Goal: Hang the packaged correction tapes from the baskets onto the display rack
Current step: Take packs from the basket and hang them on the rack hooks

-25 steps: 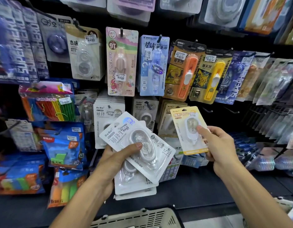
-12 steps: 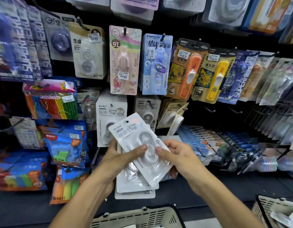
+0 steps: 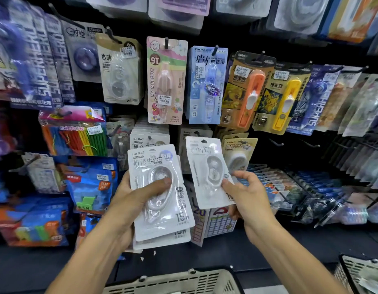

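Observation:
My left hand (image 3: 128, 200) grips a small stack of white packaged correction tapes (image 3: 160, 194), thumb pressed on the top blister. My right hand (image 3: 245, 196) pinches one white correction tape pack (image 3: 207, 170) by its lower right corner and holds it upright, just right of the stack and in front of the display rack's lower row. Behind that pack hang white packs (image 3: 149, 139) and a yellow-carded pack (image 3: 239, 151) on the rack's pegs. A beige basket (image 3: 175, 283) sits below my arms; its contents are hidden.
The upper row holds a pink pack (image 3: 165, 79), a blue pack (image 3: 207, 85), and orange (image 3: 245, 92) and yellow (image 3: 279, 100) packs. Bare black pegs (image 3: 275, 143) jut out to the right. Coloured packets (image 3: 75, 132) fill the left. A second basket (image 3: 362, 272) stands at the lower right.
My right hand left the yellow-carded pack on a peg, returned to the stack, and has now drawn off the top white pack, lifting it up and to the right.

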`<state>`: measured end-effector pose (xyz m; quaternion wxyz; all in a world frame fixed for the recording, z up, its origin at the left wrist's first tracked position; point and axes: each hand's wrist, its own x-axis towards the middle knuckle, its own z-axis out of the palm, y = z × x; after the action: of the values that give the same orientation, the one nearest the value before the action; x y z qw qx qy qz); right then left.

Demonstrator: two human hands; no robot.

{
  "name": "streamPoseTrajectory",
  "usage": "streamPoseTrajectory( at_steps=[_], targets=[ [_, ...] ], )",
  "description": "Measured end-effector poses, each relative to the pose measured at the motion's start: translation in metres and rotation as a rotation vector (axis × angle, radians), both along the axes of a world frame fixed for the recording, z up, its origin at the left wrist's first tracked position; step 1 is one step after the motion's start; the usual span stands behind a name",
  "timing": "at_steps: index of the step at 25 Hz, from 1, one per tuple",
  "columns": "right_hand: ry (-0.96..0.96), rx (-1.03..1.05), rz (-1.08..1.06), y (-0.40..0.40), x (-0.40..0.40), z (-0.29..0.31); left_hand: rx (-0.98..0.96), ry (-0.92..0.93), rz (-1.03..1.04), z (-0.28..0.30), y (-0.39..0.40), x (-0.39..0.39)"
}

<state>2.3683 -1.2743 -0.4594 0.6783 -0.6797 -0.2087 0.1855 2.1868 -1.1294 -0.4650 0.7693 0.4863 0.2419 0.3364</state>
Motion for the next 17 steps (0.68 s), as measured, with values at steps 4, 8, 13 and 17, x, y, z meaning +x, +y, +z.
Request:
streamPoseTrajectory(
  at_steps=[4,8,13,17],
  targets=[
    [-0.041,0.031,0.022,0.004,-0.006,0.004,-0.004,-0.008,-0.016,0.0,-0.005,0.001],
    [0.109,0.002,0.243,0.005,-0.018,0.002,-0.028,-0.031,0.02,0.001,-0.007,0.002],
    [-0.007,-0.06,0.433,0.016,-0.049,-0.008,-0.022,-0.014,-0.073,-0.003,-0.012,0.005],
    [0.043,0.006,0.267,0.015,-0.037,0.0,0.024,-0.004,-0.139,-0.005,-0.005,-0.002]
  ],
)
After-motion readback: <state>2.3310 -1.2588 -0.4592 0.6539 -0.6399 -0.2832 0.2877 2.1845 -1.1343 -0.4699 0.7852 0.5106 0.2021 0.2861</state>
